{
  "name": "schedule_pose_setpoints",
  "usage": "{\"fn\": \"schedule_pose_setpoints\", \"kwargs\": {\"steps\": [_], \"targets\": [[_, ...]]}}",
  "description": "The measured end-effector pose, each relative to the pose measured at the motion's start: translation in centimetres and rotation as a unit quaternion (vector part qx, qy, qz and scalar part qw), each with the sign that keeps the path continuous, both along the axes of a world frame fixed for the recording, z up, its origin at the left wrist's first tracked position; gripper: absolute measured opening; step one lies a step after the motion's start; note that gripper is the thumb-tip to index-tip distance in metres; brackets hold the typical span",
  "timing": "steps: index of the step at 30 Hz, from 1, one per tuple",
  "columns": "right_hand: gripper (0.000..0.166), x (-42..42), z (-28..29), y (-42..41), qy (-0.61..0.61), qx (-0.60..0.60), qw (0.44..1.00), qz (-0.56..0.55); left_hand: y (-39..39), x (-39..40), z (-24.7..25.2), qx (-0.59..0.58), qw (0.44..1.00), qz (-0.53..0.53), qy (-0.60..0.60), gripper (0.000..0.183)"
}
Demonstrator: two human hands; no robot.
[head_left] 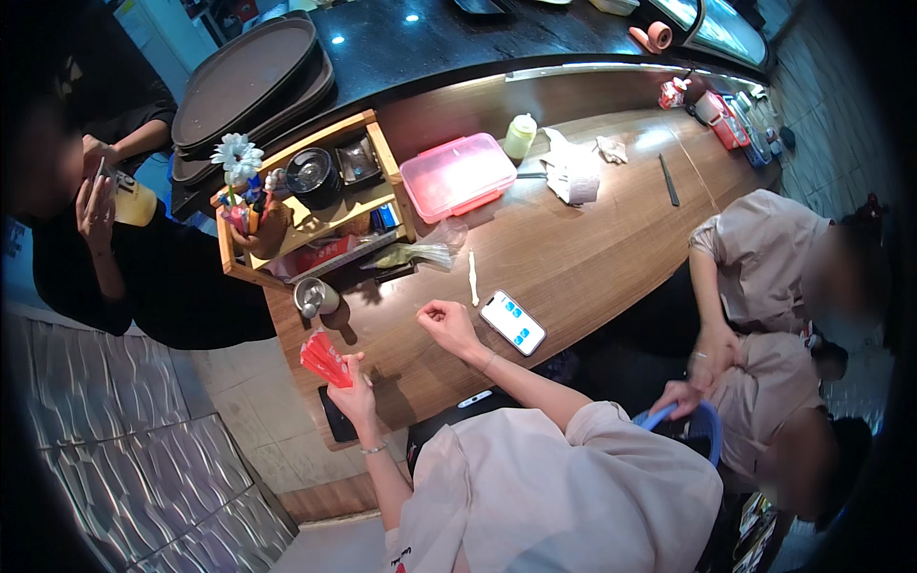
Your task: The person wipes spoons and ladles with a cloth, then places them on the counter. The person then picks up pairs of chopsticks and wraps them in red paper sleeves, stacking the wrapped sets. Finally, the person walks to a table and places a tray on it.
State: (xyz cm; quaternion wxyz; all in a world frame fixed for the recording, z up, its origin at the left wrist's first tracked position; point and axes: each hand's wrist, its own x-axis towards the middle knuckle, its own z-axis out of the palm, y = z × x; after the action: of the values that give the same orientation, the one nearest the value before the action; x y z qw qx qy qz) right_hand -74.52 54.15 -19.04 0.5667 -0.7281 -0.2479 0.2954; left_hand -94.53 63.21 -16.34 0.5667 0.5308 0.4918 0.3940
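Note:
Several red paper packets with white print [328,360] are fanned out in my left hand [354,390], over the left end of the wooden counter [401,365]. My right hand [450,328] hovers over the counter with its fingers curled in; whether it pinches something small cannot be told. Beside it lie a lit smartphone [513,322] and a thin pale twisted strip [473,278]. A dark flat phone-like object [338,415] lies under my left forearm at the counter's edge. A metal cup [316,297] stands beyond the packets.
A wooden organizer [390,154] holds black dishes, a white flower and packets. Near it are a pink-lidded box [458,175], a squeeze bottle [520,136] and a paper roll [573,179]. One person drinks at left; two people are at right, near a blue basket [709,430].

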Motion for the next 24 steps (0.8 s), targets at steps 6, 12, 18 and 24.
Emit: {"fn": "schedule_pose_setpoints", "kwargs": {"steps": [6, 12, 18, 24], "targets": [[0.018, -0.6, -0.3, 0.1, 0.008, -0.007, 0.999, 0.035, -0.5, -0.2, 1.1, -0.093, 0.981, 0.008, -0.172, 0.012], [0.02, -2.2, -0.5, -0.1, 0.037, -0.03, 0.991, 0.123, -0.2, -1.1, 1.6, -0.252, 0.89, -0.072, -0.373, 0.011], [0.024, -1.5, 0.8, 0.5, 0.214, 0.003, 0.951, 0.224, -1.4, -1.2, 0.9, -0.312, 0.851, -0.151, -0.394, 0.013], [0.023, -0.3, 5.7, 0.7, 0.208, 0.038, 0.95, 0.231, -1.3, -0.2, 2.3, -0.242, 0.948, -0.104, -0.177, 0.021]]}}
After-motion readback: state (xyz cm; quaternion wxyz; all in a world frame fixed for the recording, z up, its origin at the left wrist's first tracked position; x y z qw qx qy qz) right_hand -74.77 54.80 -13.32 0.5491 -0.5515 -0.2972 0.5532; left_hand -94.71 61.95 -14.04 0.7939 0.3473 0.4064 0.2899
